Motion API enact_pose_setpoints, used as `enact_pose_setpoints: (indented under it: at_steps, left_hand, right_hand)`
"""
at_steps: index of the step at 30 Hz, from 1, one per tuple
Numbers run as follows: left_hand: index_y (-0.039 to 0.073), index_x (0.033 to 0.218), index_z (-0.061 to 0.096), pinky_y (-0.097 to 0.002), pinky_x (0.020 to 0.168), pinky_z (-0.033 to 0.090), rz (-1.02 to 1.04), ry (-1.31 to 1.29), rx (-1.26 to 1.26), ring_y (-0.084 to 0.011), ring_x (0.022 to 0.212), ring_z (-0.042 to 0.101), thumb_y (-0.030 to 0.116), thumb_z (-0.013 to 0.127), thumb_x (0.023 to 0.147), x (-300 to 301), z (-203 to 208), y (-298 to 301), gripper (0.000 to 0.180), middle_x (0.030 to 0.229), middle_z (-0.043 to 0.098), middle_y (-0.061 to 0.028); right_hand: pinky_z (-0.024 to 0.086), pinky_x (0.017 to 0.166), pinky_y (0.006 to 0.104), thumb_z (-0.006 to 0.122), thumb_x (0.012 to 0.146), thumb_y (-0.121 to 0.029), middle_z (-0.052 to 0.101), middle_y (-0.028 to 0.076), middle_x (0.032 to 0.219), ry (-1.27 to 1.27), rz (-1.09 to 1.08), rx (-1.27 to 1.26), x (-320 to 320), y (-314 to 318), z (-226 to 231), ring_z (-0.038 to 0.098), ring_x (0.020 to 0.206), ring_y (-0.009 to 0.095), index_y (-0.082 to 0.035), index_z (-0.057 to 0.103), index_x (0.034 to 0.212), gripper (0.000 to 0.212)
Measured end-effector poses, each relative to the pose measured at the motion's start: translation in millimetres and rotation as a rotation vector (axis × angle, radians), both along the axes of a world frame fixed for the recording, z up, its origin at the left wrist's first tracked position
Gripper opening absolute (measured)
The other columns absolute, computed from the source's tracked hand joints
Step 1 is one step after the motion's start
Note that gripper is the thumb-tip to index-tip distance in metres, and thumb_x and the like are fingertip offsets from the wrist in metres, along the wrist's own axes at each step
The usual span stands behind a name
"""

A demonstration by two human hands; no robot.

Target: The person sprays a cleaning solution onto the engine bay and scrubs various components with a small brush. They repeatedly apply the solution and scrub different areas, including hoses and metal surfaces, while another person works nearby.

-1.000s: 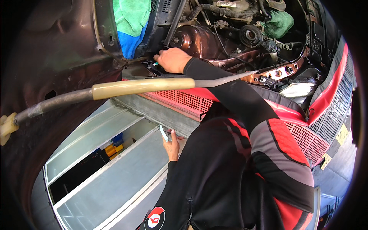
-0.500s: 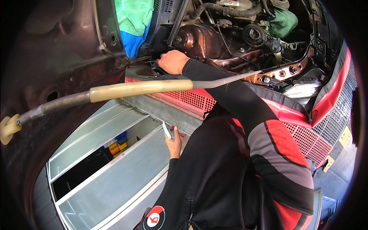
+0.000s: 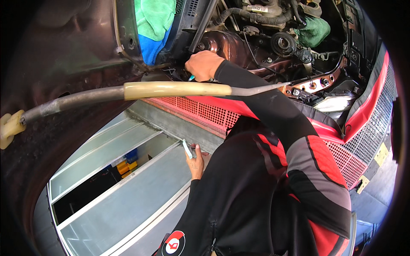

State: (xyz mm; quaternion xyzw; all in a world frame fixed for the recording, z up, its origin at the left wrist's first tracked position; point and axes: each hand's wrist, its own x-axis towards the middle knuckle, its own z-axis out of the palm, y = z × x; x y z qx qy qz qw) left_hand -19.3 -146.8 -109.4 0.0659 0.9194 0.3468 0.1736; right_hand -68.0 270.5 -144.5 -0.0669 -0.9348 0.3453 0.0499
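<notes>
My right hand [image 3: 204, 65] reaches across to the corner of the engine bay, near the base of the raised brown hood [image 3: 64, 47]. Its fingers are closed, and a small teal thing [image 3: 191, 78] sticks out below them; most of it is hidden. Lower down, beside my body, my left hand [image 3: 196, 164] is held at waist height. Between its thumb and fingers is a thin pale-blue strip [image 3: 187, 149], pointing upward. A brown metal strut housing [image 3: 224, 46] lies just beyond my right hand.
A prop rod with a yellowish sleeve [image 3: 177, 90] crosses in front, under the hood. Green and blue cloths [image 3: 153, 21] lie at the windshield base; another green cloth [image 3: 315, 32] sits among engine parts. A red-and-black fender cover [image 3: 213, 112] drapes the edge. Glazed panels [image 3: 124, 200] stand at left.
My right hand has shifted right, away from the hood corner, and the teal piece now shows under it. My left hand keeps its hold on the pale-blue strip. The whole view has shifted slightly.
</notes>
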Motion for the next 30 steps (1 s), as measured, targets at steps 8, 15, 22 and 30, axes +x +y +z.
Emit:
enact_pose_setpoints:
  at_steps: [8, 15, 22, 30]
  left_hand:
    - [-0.004, 0.128, 0.058, -0.0356, 0.059, 0.054, 0.018, -0.011, -0.088, -0.0202, 0.068, 0.071, 0.03, 0.069, 0.108, 4.5, -11.8, -6.3, 0.041, 0.093, 0.068, -0.0131]
    - [-0.004, 0.125, 0.06, -0.0345, 0.058, 0.052, 0.08, 0.011, -0.082, -0.0175, 0.066, 0.068, 0.028, 0.071, 0.107, 6.5, -27.4, -20.0, 0.038, 0.089, 0.068, -0.0115]
    - [-0.003, 0.122, 0.062, -0.0333, 0.06, 0.051, 0.069, 0.017, -0.108, -0.0151, 0.066, 0.063, 0.031, 0.072, 0.106, 6.5, -30.4, -35.1, 0.04, 0.087, 0.067, -0.0102]
    - [-0.003, 0.121, 0.064, -0.0353, 0.061, 0.05, 0.033, 0.066, -0.142, -0.0139, 0.067, 0.062, 0.032, 0.073, 0.105, 8.5, -38.0, -45.8, 0.039, 0.087, 0.067, -0.0089]
  right_hand:
    - [0.062, 0.087, 0.0502, 0.07, 0.084, -0.021, 0.08, 0.022, 0.106, 0.007, 0.015, -0.133, -3.1, -1.2, 9.5, 0.077, 0.103, 0.042, -0.005, 0.081, 0.107, 0.03]
    - [0.062, 0.083, 0.0527, 0.07, 0.083, -0.025, 0.078, 0.024, 0.095, 0.191, -0.126, -0.14, 7.3, -5.4, -11.0, 0.077, 0.094, 0.045, -0.001, 0.08, 0.096, 0.029]
    - [0.062, 0.077, 0.0552, 0.071, 0.083, -0.026, 0.076, 0.028, 0.089, 0.148, -0.083, -0.412, 10.6, -7.2, -35.5, 0.077, 0.089, 0.046, -0.002, 0.08, 0.101, 0.032]
    - [0.062, 0.077, 0.0553, 0.068, 0.085, -0.022, 0.077, 0.027, 0.09, 0.524, -0.345, -0.054, -14.9, -37.4, -70.7, 0.078, 0.088, 0.044, -0.003, 0.079, 0.1, 0.026]
